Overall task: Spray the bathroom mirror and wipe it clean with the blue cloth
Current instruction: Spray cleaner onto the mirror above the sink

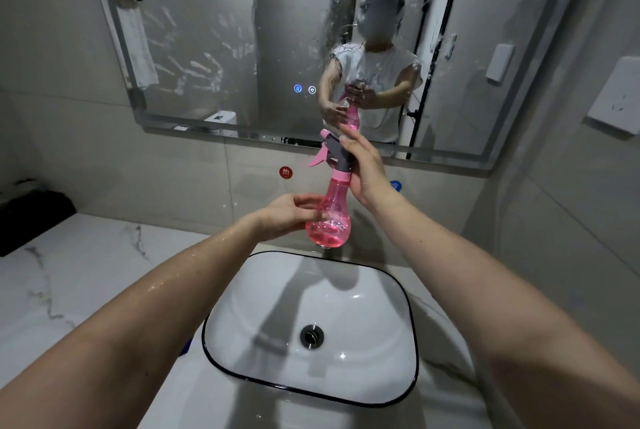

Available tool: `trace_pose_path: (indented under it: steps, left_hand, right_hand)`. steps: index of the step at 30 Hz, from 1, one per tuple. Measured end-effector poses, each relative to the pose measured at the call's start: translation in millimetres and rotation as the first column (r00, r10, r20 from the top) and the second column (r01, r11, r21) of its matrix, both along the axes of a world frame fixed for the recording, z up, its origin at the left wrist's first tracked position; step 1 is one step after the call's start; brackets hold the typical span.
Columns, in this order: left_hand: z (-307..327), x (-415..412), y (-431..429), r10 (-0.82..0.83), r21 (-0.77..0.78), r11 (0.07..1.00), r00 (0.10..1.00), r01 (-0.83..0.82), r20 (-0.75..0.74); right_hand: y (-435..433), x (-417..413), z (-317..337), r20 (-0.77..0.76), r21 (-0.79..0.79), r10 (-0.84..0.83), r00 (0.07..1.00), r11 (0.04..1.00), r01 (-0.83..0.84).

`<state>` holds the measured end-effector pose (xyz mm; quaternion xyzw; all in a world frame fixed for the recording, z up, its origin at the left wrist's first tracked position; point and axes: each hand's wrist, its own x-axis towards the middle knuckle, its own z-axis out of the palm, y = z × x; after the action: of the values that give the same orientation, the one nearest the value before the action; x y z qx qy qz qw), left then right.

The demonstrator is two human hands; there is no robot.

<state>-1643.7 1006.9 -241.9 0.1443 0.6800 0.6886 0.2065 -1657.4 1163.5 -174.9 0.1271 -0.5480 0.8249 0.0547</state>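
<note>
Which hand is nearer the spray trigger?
Right. The right hand wraps the spray bottle's neck just behind the trigger; the left hand grips the bulb lower down.

- There is just one camera. It sits on the person's head, so no second view shares the scene.
- It looks forward and down, over the white sink (311,328), which fills the bottom middle.
- It faces the wall with the mirror (214,47), which fills the top.
- It is very close: both bare arms reach out from the bottom corners.
- The lens is wide, so the mirror edges and walls look bent and tilted.
- The counter (69,276) runs off the left edge.
</note>
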Motion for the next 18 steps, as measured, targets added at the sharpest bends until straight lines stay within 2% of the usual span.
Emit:
trace_pose_path:
  steps: [2, 5, 7, 12, 14, 16, 18]
  left_hand:
    - [6, 0, 0, 0.012, 0.026, 1.0, 1.0, -0.013, 0.008]
    - [15, 1, -1, -0.007, 0.095, 0.995, 1.0, 0.005, 0.014]
    - [17, 3, -3, -0.031, 0.087, 0.996, 0.999, 0.029, 0.014]
    - [17, 19, -10, 0.013, 0.118, 0.993, 0.999, -0.018, 0.043]
    - [22, 25, -17, 0.035, 0.113, 0.993, 0.999, -0.039, 0.037]
    - [27, 32, -27, 0.02, 0.109, 0.994, 1.0, -0.022, 0.021]
    - [33, 37, -38, 0.025, 0.107, 0.994, 0.999, -0.029, 0.033]
  right_hand:
    - [-3, 5, -2, -0.029, 0.034, -0.031, 0.999, 0.999, 0.032]
    - [-8, 14, -17, -0.011, 0.241, -0.035, 0.999, 0.97, 0.037]
    - [-9, 17, -19, 0.005, 0.331, -0.005, 1.0, 0.944, 0.003]
    - [-11, 18, 2, 0.149, 0.313, 0.277, 0.949, 0.897, -0.311]
    - [-18, 19, 7, 0.168, 0.324, 0.33, 0.929, 0.871, -0.369]
    - [-32, 18, 8, 0.128, 0.401, 0.294, 0.947, 0.858, -0.32]
    - [-49, 18, 11, 0.042, 0.475, 0.205, 0.978, 0.857, -0.2]
